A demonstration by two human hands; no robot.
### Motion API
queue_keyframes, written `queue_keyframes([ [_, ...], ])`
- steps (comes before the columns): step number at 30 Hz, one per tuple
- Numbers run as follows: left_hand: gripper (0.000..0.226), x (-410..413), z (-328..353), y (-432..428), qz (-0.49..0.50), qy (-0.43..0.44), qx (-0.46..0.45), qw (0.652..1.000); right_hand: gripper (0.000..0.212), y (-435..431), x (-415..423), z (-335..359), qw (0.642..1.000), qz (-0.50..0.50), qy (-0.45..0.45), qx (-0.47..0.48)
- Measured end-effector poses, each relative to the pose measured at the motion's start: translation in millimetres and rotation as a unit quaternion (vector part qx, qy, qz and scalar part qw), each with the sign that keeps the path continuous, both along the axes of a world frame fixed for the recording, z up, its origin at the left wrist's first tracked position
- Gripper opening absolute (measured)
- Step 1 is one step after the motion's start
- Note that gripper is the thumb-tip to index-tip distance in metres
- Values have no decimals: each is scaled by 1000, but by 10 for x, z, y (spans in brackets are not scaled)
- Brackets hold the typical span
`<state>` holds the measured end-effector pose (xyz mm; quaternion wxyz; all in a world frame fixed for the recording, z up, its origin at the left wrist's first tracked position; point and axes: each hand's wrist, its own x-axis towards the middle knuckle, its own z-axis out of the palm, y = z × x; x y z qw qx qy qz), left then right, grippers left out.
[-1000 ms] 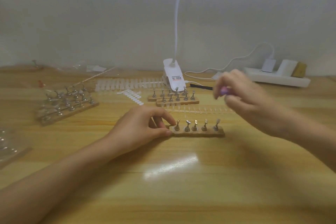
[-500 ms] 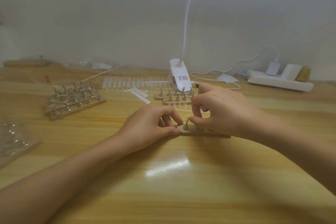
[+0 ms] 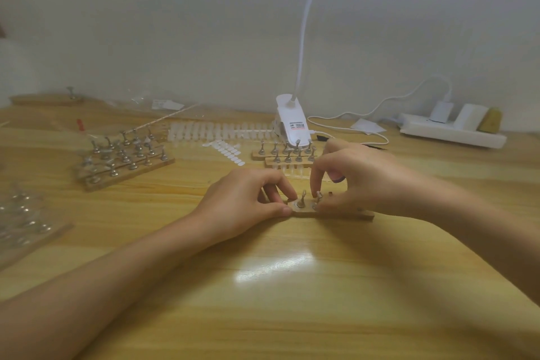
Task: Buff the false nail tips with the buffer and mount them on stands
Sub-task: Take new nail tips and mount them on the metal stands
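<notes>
A: Left hand [image 3: 245, 202] status?
B: Thumb and fingers are gripping the left end of the wooden base [image 3: 344, 215] on the table [image 3: 263, 301].
A: Right hand [image 3: 359, 181]?
B: Fingertips are pinching the second stand [image 3: 318, 199]; curled fingers are holding the purple buffer [image 3: 336, 178].

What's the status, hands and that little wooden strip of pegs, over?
Left hand pinches left end of wooden stand strip. Right hand fingers pinch second stand, purplish buffer tucked inside. Nail tip too small to see; nothing blocking.

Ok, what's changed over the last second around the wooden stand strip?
The right hand, gripping a small purple buffer, dropped from up right onto the light wooden strip, fingertips at its second metal stand. The left hand kept pinching the strip's left end; the strip stayed put.
</notes>
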<state>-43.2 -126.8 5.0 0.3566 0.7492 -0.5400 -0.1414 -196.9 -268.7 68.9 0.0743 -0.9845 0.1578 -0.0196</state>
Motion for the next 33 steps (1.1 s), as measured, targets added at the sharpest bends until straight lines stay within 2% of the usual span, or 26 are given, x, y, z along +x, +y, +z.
queue_keyframes([
  [2,15,3,-4,-2,-1,1,-2,1000,13,19,8,-23,1000,-2,-10,5],
  [14,17,20,-22,0,-4,-3,-6,1000,20,-13,7,-163,996,8,-83,25],
  [23,16,16,-11,1,-6,-5,-2,1000,14,-115,-120,-148,996,-37,-64,41],
  [30,15,12,-6,6,-7,-2,-3,1000,15,-109,-124,-161,996,-23,-77,31],
  [33,15,1,-13,21,-4,-6,-10,1000,25,-111,-170,-146,996,-4,-69,60],
])
